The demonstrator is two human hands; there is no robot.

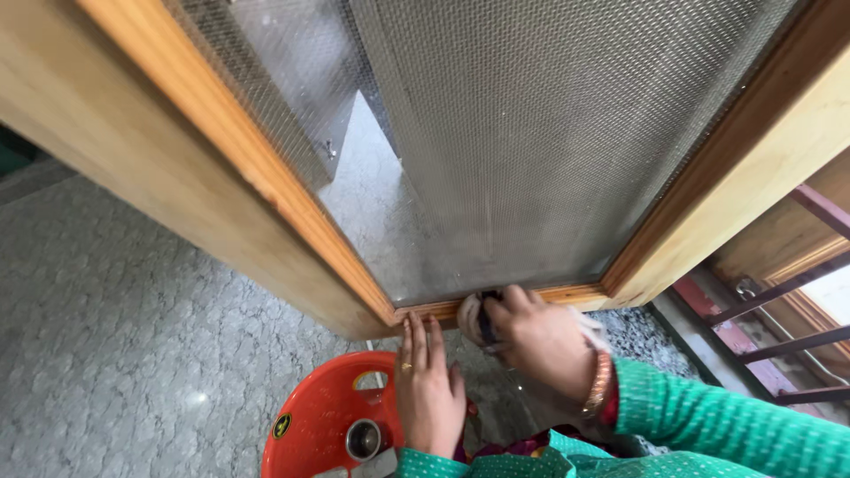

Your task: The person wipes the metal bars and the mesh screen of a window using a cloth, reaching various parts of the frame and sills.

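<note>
A speckled grey stone floor (133, 310) spreads beneath a tall wooden-framed door (221, 150), seen from above by the person crouched at its foot. The door's panel is a fine metal mesh screen (531, 133), grey and slightly dusty, running down to the bottom rail (567, 294) of the frame. To the right, dark metal window bars (788, 336) cross in front of another wooden frame.

Below the door's lower left corner sits an orange plastic stool (323, 416) with a round metal fitting in its top. Both arms wear green dotted sleeves (708, 416).

The right hand (540, 341), a beaded bracelet (600, 382) at the wrist, is closed around a bunched pale cloth (472, 317), pressing it against the bottom rail near the middle of its visible length. The fingers are curled tight over the wad; part of the cloth trails out past the wrist. The left hand (428, 381) lies flat with fingers straight and close together, holding nothing, its tips touching the underside of the rail just left of the cloth. A ring shows on one finger.

The rail's long axis runs left to right across the view, rising slightly to the right. The cloth lies directly ahead of the right hand's fingers, against the rail; the right hand is the nearer of the two to it, the left just beside.
</note>
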